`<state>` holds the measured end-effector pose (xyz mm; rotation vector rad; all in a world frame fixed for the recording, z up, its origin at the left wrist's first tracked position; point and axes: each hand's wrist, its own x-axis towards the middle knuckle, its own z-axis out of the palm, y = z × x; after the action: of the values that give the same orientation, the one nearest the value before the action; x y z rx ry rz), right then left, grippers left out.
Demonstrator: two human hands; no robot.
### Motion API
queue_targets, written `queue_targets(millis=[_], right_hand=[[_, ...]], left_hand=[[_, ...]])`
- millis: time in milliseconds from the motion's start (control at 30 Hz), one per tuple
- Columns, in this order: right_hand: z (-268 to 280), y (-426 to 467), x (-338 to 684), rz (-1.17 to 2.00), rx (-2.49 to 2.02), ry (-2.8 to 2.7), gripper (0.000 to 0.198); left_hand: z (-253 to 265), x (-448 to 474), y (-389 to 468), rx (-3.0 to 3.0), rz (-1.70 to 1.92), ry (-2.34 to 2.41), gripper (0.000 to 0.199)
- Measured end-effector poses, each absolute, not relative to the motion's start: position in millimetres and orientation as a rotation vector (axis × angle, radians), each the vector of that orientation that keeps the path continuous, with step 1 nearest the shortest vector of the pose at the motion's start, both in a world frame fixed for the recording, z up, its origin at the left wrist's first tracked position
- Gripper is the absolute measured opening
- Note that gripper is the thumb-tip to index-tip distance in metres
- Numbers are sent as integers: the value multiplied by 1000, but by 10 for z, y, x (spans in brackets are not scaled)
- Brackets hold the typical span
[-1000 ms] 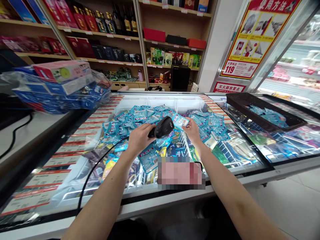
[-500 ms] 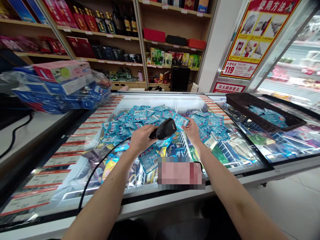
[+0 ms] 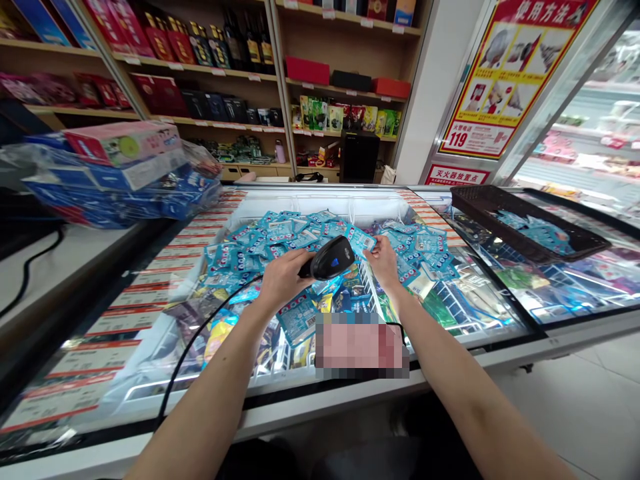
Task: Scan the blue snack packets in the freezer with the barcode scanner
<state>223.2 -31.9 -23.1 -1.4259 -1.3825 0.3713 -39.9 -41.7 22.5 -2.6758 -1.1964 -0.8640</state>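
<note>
My left hand (image 3: 286,279) is closed around the handle of a black corded barcode scanner (image 3: 333,259), and a blue mark shows on the scanner's head. Between the fingers of my right hand (image 3: 384,260) I pinch the edge of a small blue packet (image 3: 361,241), just right of the scanner head. Many similar blue packets (image 3: 255,248) lie in a loose pile beneath and around both hands, on the freezer's glass top (image 3: 300,202). Nearer to me, another blue packet (image 3: 299,320) lies apart from the pile. The scanner's black cord (image 3: 193,337) runs down past my left forearm.
A blurred-out phone-shaped object (image 3: 361,347) lies at the freezer's front edge. On the right, a dark brown basket (image 3: 475,200) holds more blue packets. Plastic-wrapped boxes (image 3: 125,173) stand at the left. Stocked shelves (image 3: 240,70) fill the back.
A blue mark now shows on the scanner's head, which was dark before. Both hands and the held packet have stayed almost in the same place.
</note>
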Motion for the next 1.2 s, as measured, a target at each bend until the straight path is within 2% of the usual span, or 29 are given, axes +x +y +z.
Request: queue_targets(millis=[267,467,967,1200], right_hand=[[-221,-337,2226,323,-1416,-1391,41],[-153,-376,2404,28,-1615,-1396,54],[-104,-417,2972,-381,-2019,-1051,51],[-76,-442,2842,-439,-2090,-1279,38]], left_hand=[[239,-491,-393,-2572,-795,-1216,40],[231,-643,-313,-2422,-708,-1261,34],[186,-719,-254,-2313,-726,-1365,35],[175,-736,-236,-2265,-680,-1426,34]])
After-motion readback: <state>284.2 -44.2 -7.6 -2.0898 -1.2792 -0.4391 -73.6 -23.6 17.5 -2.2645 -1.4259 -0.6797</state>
